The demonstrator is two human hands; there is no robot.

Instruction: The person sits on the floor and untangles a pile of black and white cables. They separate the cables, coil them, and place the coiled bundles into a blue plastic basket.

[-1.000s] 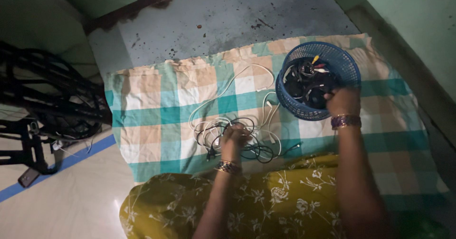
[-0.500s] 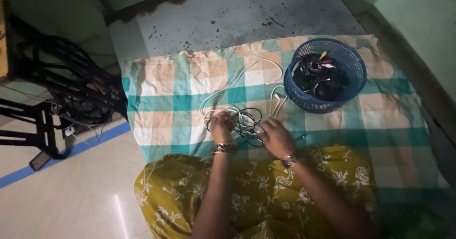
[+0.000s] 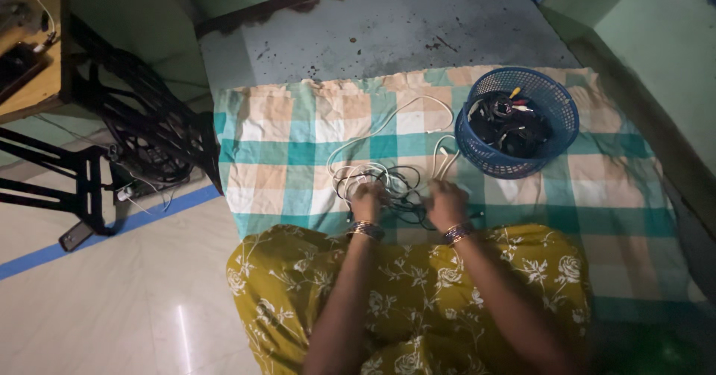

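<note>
Tangle of cables (image 3: 391, 185) on checked cloth (image 3: 298, 151), touching both hands (image 3: 406, 202).

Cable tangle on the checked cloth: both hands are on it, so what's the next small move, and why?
Probably pull one white cable free of the cable tangle. The left hand and right hand both rest on the knotted pile, where white and black leads cross. A white cable already loops out clear toward the blue basket, so it looks the easiest to follow back and separate.
</note>
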